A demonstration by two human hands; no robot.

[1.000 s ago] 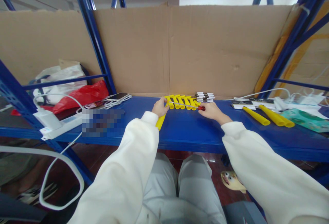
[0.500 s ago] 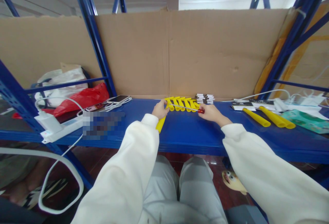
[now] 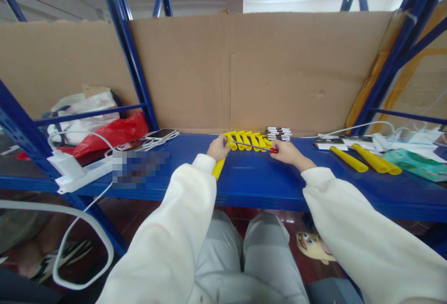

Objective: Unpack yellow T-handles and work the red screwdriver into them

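Note:
My left hand (image 3: pixel 218 148) is closed around a yellow tube (image 3: pixel 219 169), whose lower end sticks out below the palm. In my right hand (image 3: pixel 285 152) is the red handle of a screwdriver (image 3: pixel 256 146); its thin metal shaft points left, and the tip reaches close to my left fingers. Whether the tip touches the tube is too small to tell. Behind the shaft lies a row of several yellow tubes (image 3: pixel 248 141), side by side on the blue shelf (image 3: pixel 258 178). A stack of black and white pieces (image 3: pixel 278 133) stands just behind my right hand.
On the right lie more yellow tubes (image 3: pixel 349 159) beside a green packet (image 3: pixel 415 164) and white cables. To the left are a white power strip (image 3: pixel 87 176), a red bag (image 3: pixel 113 134) and a phone (image 3: pixel 162 134). A cardboard panel (image 3: pixel 279 71) closes off the back.
The hands, the held tube and the screwdriver are almost unmoved. Below the shelf, the cream plush face has shifted slightly to the left.

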